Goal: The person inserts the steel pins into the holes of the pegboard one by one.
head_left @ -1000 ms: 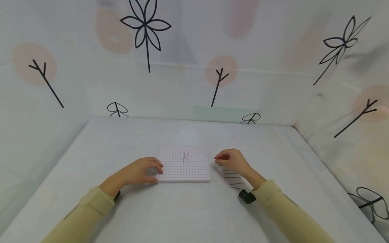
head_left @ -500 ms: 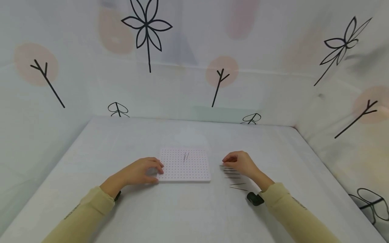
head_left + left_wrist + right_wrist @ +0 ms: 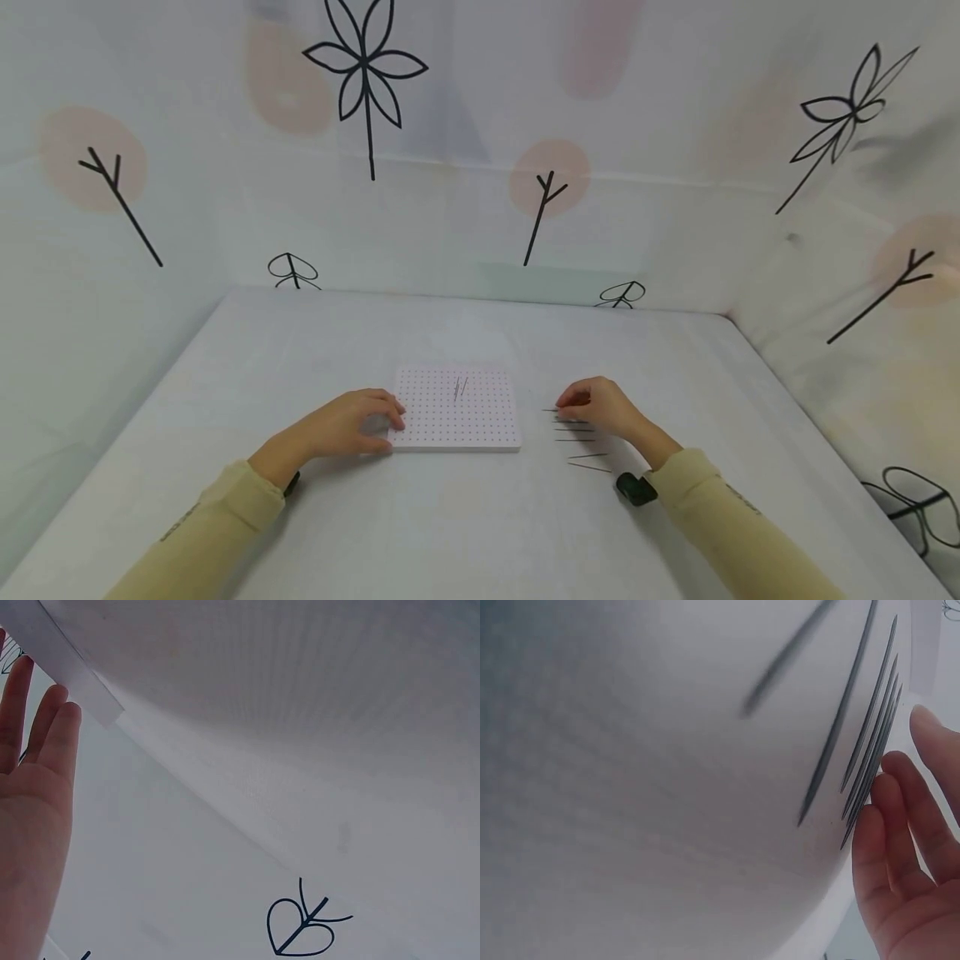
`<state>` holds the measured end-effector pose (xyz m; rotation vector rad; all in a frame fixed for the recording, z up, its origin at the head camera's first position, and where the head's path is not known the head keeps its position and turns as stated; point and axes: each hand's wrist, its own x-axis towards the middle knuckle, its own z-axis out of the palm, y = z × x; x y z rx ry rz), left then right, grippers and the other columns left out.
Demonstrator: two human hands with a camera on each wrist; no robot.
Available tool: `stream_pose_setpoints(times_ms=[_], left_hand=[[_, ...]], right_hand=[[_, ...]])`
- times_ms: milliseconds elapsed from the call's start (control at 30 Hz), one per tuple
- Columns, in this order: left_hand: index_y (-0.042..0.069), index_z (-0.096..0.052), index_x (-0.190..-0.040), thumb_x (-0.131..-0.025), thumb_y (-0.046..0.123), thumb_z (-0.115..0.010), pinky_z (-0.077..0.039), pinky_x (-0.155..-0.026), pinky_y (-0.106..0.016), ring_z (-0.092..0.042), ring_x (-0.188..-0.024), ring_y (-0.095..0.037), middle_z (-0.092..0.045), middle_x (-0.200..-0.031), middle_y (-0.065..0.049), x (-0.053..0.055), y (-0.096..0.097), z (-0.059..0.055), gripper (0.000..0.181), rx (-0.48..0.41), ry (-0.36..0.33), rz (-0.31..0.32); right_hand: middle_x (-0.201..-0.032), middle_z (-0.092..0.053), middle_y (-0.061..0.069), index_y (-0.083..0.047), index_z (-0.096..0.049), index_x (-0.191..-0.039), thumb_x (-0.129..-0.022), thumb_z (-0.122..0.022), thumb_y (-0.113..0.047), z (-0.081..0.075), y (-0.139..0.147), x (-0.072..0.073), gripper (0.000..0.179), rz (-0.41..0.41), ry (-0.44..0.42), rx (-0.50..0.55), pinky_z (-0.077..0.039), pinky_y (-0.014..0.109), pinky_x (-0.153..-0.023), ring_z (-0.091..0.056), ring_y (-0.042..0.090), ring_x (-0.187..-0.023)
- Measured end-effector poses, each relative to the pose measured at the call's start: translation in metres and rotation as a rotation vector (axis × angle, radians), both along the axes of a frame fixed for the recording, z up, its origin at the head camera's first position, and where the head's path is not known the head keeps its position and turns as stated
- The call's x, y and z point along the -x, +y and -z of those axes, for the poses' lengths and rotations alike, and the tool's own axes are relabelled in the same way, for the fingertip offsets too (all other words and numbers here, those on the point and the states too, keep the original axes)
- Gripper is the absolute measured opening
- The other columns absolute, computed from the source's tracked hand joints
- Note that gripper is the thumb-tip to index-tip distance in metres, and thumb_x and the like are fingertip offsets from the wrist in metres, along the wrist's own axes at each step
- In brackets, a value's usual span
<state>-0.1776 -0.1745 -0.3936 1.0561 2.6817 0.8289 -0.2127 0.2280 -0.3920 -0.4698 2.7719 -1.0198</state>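
Note:
A white board (image 3: 480,425) with a grid of small holes lies on the table. Thin dark sticks (image 3: 457,389) stand upright in its far half. My left hand (image 3: 348,423) rests at the board's left edge, fingertips on its top and thumb by the front corner; in the left wrist view its fingers look nearly straight. To the right of the board lie several thin dark sticks (image 3: 575,440), with pointed ends in the right wrist view. My right hand (image 3: 600,407) is over the far end of this row, fingertips right at the sticks, a gap showing between thumb and fingers.
A white cloth covers the table (image 3: 450,525). Cloth walls (image 3: 450,225) with printed flowers and twigs close off the back and sides. Nearest to me in the row lie two slanted sticks (image 3: 588,467). A dark wrist device (image 3: 636,489) sits beneath the right sleeve.
My right hand has moved right, away from the board, and slightly down to the far sticks in the row. My left hand has stayed at the board.

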Motion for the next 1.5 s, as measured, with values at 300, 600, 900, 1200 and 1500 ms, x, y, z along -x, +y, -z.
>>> stream_pose_setpoints(times_ms=[300,600,900,1200,1500], left_hand=[[0.019,-0.067,-0.096,-0.078,0.015,-0.075,-0.039,-0.097,-0.042,-0.05,-0.112,-0.02,-0.058,-0.114,0.003,0.0,-0.001,0.001,0.021,0.007,0.001,0.0],[0.017,-0.067,-0.096,-0.077,0.014,-0.075,-0.039,-0.097,-0.043,-0.051,-0.112,-0.021,-0.058,-0.114,0.001,0.0,-0.001,0.0,0.021,0.002,0.009,0.005],[0.018,-0.067,-0.096,-0.078,0.014,-0.075,-0.039,-0.096,-0.044,-0.052,-0.11,-0.022,-0.059,-0.113,0.0,0.0,-0.001,-0.001,0.02,-0.01,0.013,0.013],[0.018,-0.067,-0.096,-0.078,0.014,-0.075,-0.039,-0.096,-0.044,-0.052,-0.11,-0.022,-0.059,-0.113,0.001,0.001,-0.001,0.0,0.02,-0.01,0.039,0.019],[0.019,-0.067,-0.096,-0.078,0.015,-0.075,-0.039,-0.097,-0.044,-0.051,-0.111,-0.021,-0.059,-0.114,0.001,0.001,-0.002,0.001,0.02,0.004,0.017,0.006]], right_hand=[[-0.085,-0.062,0.001,-0.006,-0.07,-0.085,-0.081,-0.072,-0.009,0.004,0.004,0.007,0.006,-0.047,0.001,-0.053,-0.047,0.034,-0.075,-0.055,0.017,-0.08],[-0.082,-0.061,0.0,-0.004,-0.067,-0.085,-0.084,-0.068,-0.007,0.003,0.001,0.009,0.004,-0.089,-0.04,-0.072,-0.045,0.032,-0.071,-0.051,0.015,-0.076],[-0.079,-0.058,0.0,-0.004,-0.063,-0.085,-0.084,-0.068,-0.009,0.004,0.002,0.013,0.007,-0.075,-0.035,-0.081,-0.042,0.03,-0.068,-0.049,0.014,-0.074],[-0.08,-0.06,0.001,-0.002,-0.066,-0.084,-0.085,-0.066,-0.009,0.002,-0.002,0.014,0.007,-0.06,-0.057,-0.103,-0.044,0.03,-0.07,-0.05,0.014,-0.074],[-0.08,-0.057,0.001,-0.002,-0.062,-0.084,-0.088,-0.062,-0.007,0.004,-0.004,0.012,0.006,-0.087,-0.057,-0.15,-0.043,0.031,-0.068,-0.049,0.015,-0.074]])
